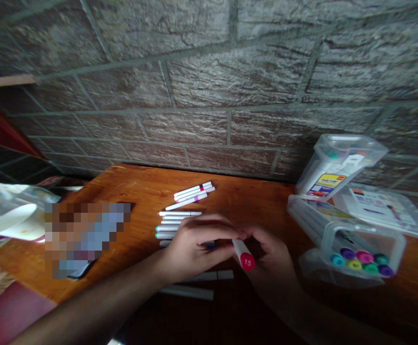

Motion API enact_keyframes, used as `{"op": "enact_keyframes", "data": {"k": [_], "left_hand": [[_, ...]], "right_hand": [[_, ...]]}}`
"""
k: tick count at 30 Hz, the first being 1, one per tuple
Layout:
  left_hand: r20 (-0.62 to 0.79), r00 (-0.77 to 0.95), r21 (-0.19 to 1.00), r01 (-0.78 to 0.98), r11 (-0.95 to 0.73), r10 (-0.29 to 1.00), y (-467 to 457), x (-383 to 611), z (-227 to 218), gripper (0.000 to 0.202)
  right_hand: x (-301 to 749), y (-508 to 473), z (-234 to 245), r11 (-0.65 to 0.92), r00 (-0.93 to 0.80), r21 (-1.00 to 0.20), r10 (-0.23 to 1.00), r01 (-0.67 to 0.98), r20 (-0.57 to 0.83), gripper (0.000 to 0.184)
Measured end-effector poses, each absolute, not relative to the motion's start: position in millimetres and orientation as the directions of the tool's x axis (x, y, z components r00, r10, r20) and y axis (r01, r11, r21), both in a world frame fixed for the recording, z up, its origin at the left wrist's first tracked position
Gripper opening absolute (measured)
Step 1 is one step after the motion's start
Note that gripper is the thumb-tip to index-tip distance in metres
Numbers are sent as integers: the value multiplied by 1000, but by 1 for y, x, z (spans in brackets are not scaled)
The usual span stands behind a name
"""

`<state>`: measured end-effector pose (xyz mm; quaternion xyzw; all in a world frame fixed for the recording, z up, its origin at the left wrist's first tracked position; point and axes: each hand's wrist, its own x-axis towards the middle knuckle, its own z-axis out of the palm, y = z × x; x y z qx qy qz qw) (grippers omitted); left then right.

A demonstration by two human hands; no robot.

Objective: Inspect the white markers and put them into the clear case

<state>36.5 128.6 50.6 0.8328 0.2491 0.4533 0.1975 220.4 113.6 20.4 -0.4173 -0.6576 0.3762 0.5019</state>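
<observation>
Between my two hands is a white marker point(243, 256) with a red end numbered 15, pointing toward me. My left hand point(201, 247) pinches it from the left with thumb and fingers. My right hand point(269, 254) is closed around its other side, its fingers partly in shadow. Beneath and beyond my left hand lies a row of white markers point(167, 222), some hidden by the hand. Two more pale markers point(190, 292) lie nearer to me in the shade. Farther back rests a small group of white markers point(194, 191) with red and purple marks.
On the right, an open clear case point(329, 239) holds several coloured markers. Behind it stand another clear marker case point(333, 167) and a flat clear lid point(384, 211). A blurred-out device point(97, 239) and a white cup point(18, 222) are left. A brick wall point(201, 86) borders the wooden table point(133, 187).
</observation>
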Motion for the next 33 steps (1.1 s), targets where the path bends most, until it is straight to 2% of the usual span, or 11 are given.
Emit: {"op": "enact_keyframes", "data": {"k": [23,33], "left_hand": [[662,475,547,223,-807,580,129,35,49,21],[665,474,541,226,-810,577,128,36,49,20]], "right_hand": [[221,114,21,370,-158,-913,925,173,345,9],[222,114,20,328,-174,-924,939,194,297,10]]}}
